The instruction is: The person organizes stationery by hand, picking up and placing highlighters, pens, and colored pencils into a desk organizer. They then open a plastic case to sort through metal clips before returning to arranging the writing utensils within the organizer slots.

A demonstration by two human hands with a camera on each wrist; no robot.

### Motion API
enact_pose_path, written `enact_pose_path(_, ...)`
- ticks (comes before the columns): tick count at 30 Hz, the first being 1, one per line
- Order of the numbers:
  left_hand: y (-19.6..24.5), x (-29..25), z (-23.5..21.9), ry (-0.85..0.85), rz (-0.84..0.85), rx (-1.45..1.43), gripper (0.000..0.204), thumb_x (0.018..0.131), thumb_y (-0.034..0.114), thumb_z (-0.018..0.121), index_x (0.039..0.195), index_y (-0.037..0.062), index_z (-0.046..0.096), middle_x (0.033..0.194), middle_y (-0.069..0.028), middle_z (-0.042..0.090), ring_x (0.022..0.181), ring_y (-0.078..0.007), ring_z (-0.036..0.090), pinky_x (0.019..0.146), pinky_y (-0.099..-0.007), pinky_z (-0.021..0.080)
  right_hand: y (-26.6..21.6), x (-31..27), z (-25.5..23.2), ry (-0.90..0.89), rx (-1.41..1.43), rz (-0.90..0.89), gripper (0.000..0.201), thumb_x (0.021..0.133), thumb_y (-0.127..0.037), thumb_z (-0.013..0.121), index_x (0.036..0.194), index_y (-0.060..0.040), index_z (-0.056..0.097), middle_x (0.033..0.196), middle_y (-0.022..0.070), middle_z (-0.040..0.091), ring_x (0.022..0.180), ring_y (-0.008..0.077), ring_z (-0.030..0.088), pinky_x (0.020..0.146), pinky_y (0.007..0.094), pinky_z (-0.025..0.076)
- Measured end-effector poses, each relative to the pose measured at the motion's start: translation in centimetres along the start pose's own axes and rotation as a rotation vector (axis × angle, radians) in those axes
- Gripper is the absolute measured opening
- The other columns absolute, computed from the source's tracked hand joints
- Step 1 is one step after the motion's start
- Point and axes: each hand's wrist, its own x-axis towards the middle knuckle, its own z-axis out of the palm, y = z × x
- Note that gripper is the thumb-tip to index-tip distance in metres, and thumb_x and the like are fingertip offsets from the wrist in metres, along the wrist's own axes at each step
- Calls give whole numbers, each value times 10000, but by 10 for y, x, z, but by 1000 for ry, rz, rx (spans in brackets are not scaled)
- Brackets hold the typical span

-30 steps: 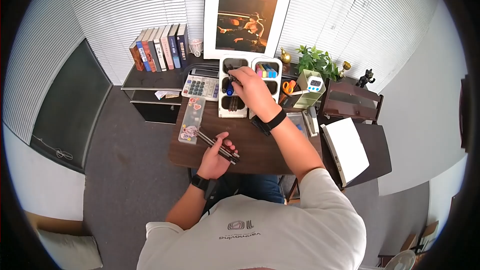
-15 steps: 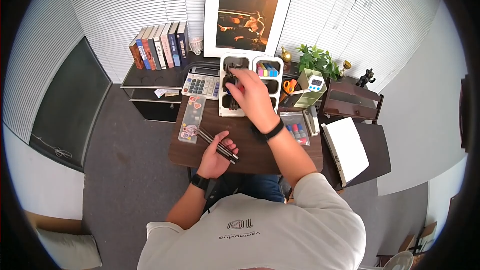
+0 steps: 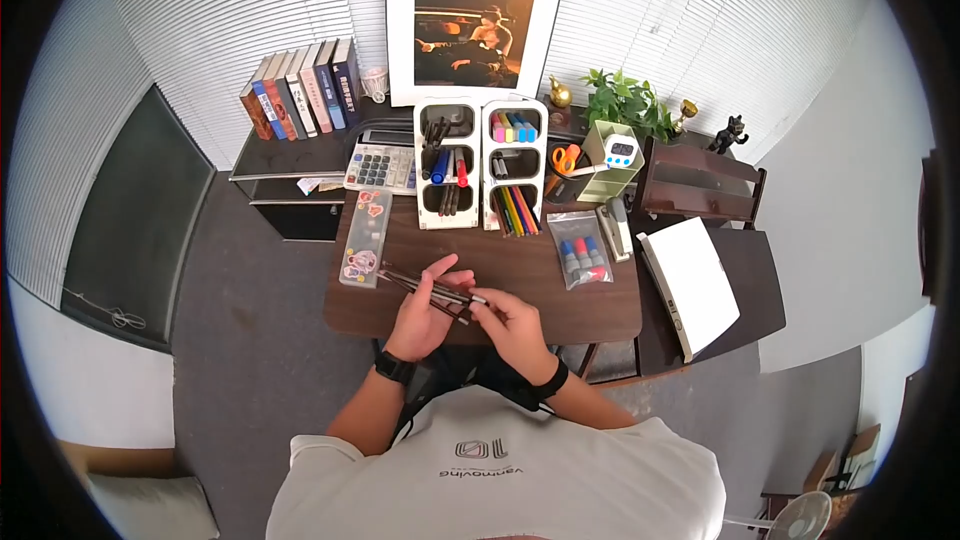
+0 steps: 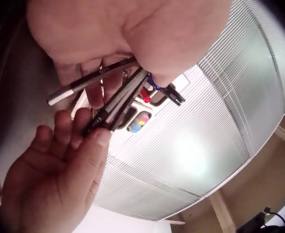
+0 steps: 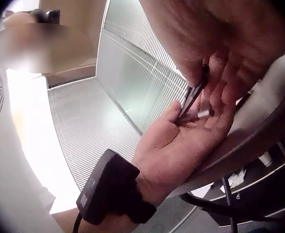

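Both arms reached forward from the body, the forearms converging toward the near edge of the bench (image 3: 545, 270). The left hand (image 3: 420, 322), palm turned up and inward, lay over that edge, its thumb raised and its fingers partly curled in a grip. The right hand (image 3: 515, 333) met it from the right, back uppermost, thumb and fingers pinched together beside the left fingers.

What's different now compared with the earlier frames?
The right hand has left the white organizer, moving back toward the person, and now pinches dark pencils at their ends. The left hand still holds pencils near the table's front edge; the pencil case and bagged markers stayed put.
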Motion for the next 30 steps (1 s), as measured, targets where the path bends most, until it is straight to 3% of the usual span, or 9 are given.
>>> enact_pose_path(3, 6, -3, 7, -29, -27, -14, 516, 1138, 428, 358, 1491, 75, 493, 1335, -145, 655, 1256, -263, 608, 1097, -459, 472, -6, 9, -7, 41, -4, -69, 259, 947, -56, 741, 1205, -34, 730, 1050, 111, 754, 804, 148, 693, 725, 285, 563)
enact_pose_path(5, 5, -4, 2, -37, -29, -47, 505, 1139, 426, 359, 1460, 73, 523, 1328, -145, 659, 1245, -263, 617, 1090, -459, 480, -17, 16, -9, 1, -48, -212, 251, 960, -60, 728, 1209, -34, 728, 1078, 113, 755, 836, 150, 704, 744, 285, 569)
enact_pose_path(10, 1, -3, -16, -105, -48, -157, 503, 1138, 437, 351, 1383, 68, 588, 1297, -135, 679, 1222, -262, 635, 1077, -460, 492, -32, 23, -11, -83, -20, -168, 219, 963, -61, 723, 1179, -24, 727, 1104, 125, 761, 888, 187, 735, 781, 297, 579)
enact_pose_path(12, 4, -5, -5, -26, -50, -123, 520, 1135, 456, 347, 1383, 67, 586, 1276, -115, 691, 1208, -250, 643, 1050, -448, 509, -33, 27, -14, -97, -28, -186, 205, 962, -61, 723, 1163, -22, 729, 1107, 132, 762, 907, 205, 745, 791, 305, 582)
enact_pose_path(15, 4, -4, -11, 16, -50, -198, 548, 1133, 479, 327, 1392, 70, 584, 1218, -81, 727, 1135, -232, 675, 1001, -444, 528, -40, 37, -29, 46, -181, -307, 194, 966, -14, 697, 1157, 12, 718, 1023, 128, 768, 920, 180, 754, 795, 294, 581)
enact_pose_path(17, 7, -3, -5, 46, -49, -205, 548, 1133, 479, 330, 1400, 72, 580, 1187, -70, 729, 1099, -219, 678, 983, -431, 534, -60, 49, -45, 154, -211, -331, 177, 946, -54, 725, 1120, -17, 734, 1060, 148, 760, 937, 287, 743, 821, 351, 580)
enact_pose_path(21, 6, 0, -7, 78, -52, -242, 530, 1136, 463, 344, 1419, 75, 570, 1091, -40, 724, 1020, -189, 677, 936, -402, 546, -108, 97, -67, 311, -586, -705, 188, 929, -11, 710, 1116, -31, 721, 1004, 155, 732, 900, 334, 704, 797, 392, 566)
enact_pose_path(26, 7, -2, -7, 88, -45, -229, 515, 1134, 454, 365, 1413, 77, 577, 1030, -28, 705, 973, -179, 661, 917, -402, 538, -118, 169, -55, 156, -900, -849, 256, 880, 2, 653, 1130, -48, 683, 944, 133, 682, 882, 326, 677, 756, 413, 560)
enact_pose_path(30, 7, -6, -7, 91, -32, -231, 511, 1130, 459, 379, 1392, 78, 597, 996, -22, 692, 951, -171, 642, 913, -400, 526, -110, 199, -36, -82, -1049, -780, 268, 898, -40, 691, 1166, -41, 691, 1015, 131, 675, 967, 338, 678, 821, 421, 564)
